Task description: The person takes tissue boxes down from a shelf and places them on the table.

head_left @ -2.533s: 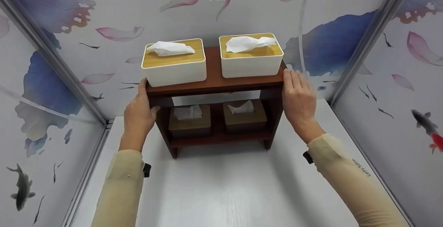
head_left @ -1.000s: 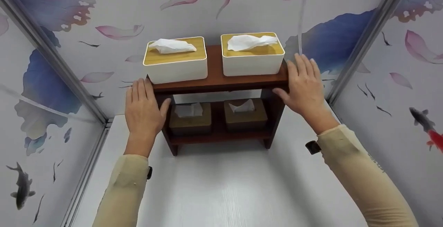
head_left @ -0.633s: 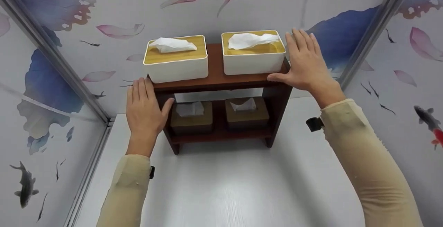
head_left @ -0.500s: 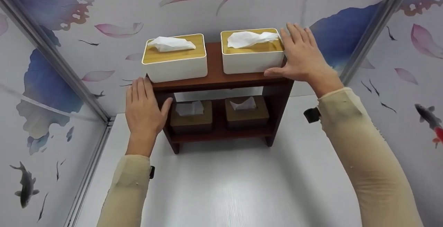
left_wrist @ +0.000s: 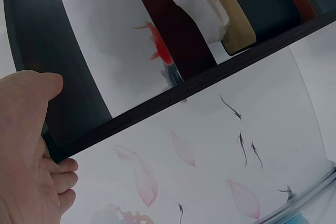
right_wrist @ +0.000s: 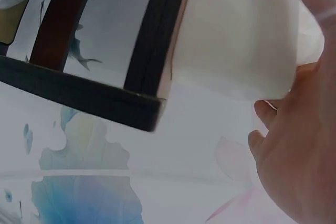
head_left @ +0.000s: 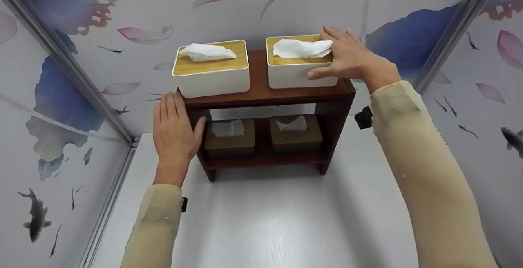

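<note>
Atop a brown wooden shelf [head_left: 261, 94] stand two white tissue boxes with wood-coloured lids: a left tissue box [head_left: 214, 82] and a right tissue box [head_left: 288, 76]. White tissue sticks out of both. My right hand [head_left: 351, 57] grips the right box around its right end, thumb across the front and fingers at the back corner. In the right wrist view the box's white wall [right_wrist: 236, 30] lies beside the fingers. My left hand [head_left: 175, 131] rests on the shelf's upper left side, fingers straight and thumb at the front; the side panel [left_wrist: 136, 121] shows in the left wrist view.
On the shelf's lower board are two darker brown tissue boxes, one at left [head_left: 230, 143] and one at right [head_left: 296, 137]. The shelf stands on a white surface [head_left: 261, 215] close to a printed back wall [head_left: 229, 18]. Printed panels flank both sides.
My right hand has left the shelf's right side, risen, and moved left around the right tissue box. The left hand has flattened its fingers against the shelf's left side. The boxes keep their places.
</note>
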Action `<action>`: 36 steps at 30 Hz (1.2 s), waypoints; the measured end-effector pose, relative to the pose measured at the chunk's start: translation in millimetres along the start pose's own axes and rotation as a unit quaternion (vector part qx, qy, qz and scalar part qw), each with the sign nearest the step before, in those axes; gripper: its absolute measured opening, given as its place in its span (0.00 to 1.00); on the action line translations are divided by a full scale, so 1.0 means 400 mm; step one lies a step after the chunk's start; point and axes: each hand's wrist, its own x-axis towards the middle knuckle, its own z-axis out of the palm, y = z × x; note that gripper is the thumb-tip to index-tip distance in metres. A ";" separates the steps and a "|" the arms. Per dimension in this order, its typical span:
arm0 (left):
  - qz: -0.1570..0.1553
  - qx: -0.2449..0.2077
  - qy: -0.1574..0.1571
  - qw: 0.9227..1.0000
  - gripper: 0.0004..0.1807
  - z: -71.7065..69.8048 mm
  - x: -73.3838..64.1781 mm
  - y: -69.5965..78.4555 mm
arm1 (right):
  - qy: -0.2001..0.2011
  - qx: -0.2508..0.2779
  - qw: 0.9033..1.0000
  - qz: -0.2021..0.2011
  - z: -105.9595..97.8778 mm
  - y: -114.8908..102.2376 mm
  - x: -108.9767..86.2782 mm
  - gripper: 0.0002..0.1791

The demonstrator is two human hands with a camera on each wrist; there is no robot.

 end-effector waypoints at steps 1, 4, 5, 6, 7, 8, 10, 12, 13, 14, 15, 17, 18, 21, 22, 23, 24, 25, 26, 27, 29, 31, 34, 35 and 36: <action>0.001 -0.002 0.002 1.000 0.46 0.001 -0.001 0.001 | -0.002 0.002 1.000 -0.003 0.002 0.000 0.004 0.69; 0.005 -0.004 0.011 1.000 0.46 0.005 -0.004 0.003 | -0.010 0.004 1.000 -0.007 0.007 0.000 0.014 0.69; 0.005 -0.004 0.014 1.000 0.46 0.005 -0.005 0.004 | -0.014 0.008 1.000 -0.008 0.008 0.000 0.017 0.69; 0.005 -0.004 0.017 1.000 0.46 0.006 -0.006 0.004 | -0.019 0.011 1.000 -0.009 0.010 0.000 0.020 0.69; 0.004 -0.004 0.018 1.000 0.46 0.006 -0.007 0.005 | -0.024 0.013 1.000 -0.009 0.011 0.000 0.022 0.69; 0.004 -0.002 0.019 1.000 0.46 0.006 -0.006 0.006 | -0.027 0.018 0.999 -0.010 0.012 0.000 0.024 0.68; 0.005 0.001 0.016 1.000 0.46 0.006 -0.006 0.008 | -0.029 0.028 0.999 -0.012 0.013 0.000 0.026 0.67; 0.004 0.005 0.011 1.000 0.46 0.007 -0.005 0.010 | -0.028 0.035 0.999 -0.009 0.012 -0.004 0.025 0.66; 0.004 0.007 0.009 1.000 0.46 0.007 -0.004 0.010 | -0.026 0.038 0.999 -0.004 0.011 -0.007 0.024 0.65; 0.004 0.008 0.009 1.000 0.46 0.007 -0.003 0.010 | -0.023 0.039 0.999 -0.001 0.010 -0.011 0.024 0.64; 0.003 0.007 0.009 1.000 0.46 0.008 -0.002 0.009 | -0.023 0.039 0.999 0.003 0.009 -0.016 0.024 0.64; 0.001 0.008 0.012 1.000 0.46 0.008 0.000 0.007 | -0.026 0.037 0.999 0.014 0.007 -0.028 0.026 0.65; 0.000 0.007 0.012 1.000 0.47 0.009 0.001 0.005 | -0.029 0.038 0.999 0.019 0.007 -0.035 0.027 0.66; -0.002 0.004 0.013 1.000 0.47 0.010 0.002 0.002 | -0.034 0.042 0.998 0.026 0.005 -0.049 0.033 0.68; -0.002 0.003 0.012 1.000 0.47 0.011 0.002 0.002 | -0.037 0.038 0.998 0.028 0.005 -0.051 0.034 0.69; -0.003 0.002 0.010 1.000 0.47 0.011 0.002 0.001 | -0.041 0.029 0.998 0.028 0.004 -0.053 0.036 0.70; -0.003 0.001 0.007 1.000 0.47 0.011 0.003 0.001 | -0.045 0.020 0.998 0.029 0.004 -0.053 0.037 0.70; -0.003 0.000 0.006 1.000 0.47 0.011 0.003 0.002 | -0.049 0.010 0.998 0.029 0.004 -0.053 0.036 0.70; -0.002 -0.001 0.004 1.000 0.47 0.012 0.003 0.003 | -0.052 -0.002 0.998 0.028 0.004 -0.052 0.035 0.70; -0.001 -0.002 0.004 1.000 0.47 0.012 0.003 0.003 | -0.055 -0.013 0.998 0.026 0.004 -0.053 0.034 0.70; 0.000 -0.002 0.004 1.000 0.47 0.013 0.003 0.003 | -0.056 -0.020 0.998 0.023 0.005 -0.053 0.033 0.70; 0.002 -0.002 0.010 1.000 0.47 0.014 0.003 0.002 | -0.053 -0.004 0.998 0.019 0.007 -0.056 0.032 0.68; 0.003 -0.002 0.021 1.000 0.47 0.015 0.001 -0.001 | -0.047 0.022 0.999 0.012 0.010 -0.062 0.035 0.65; 0.004 -0.002 0.024 1.000 0.46 0.015 0.000 -0.002 | -0.045 0.028 0.999 0.010 0.011 -0.064 0.035 0.64; 0.004 -0.002 0.027 1.000 0.46 0.016 0.000 -0.003 | -0.046 0.034 0.998 0.010 0.011 -0.065 0.035 0.64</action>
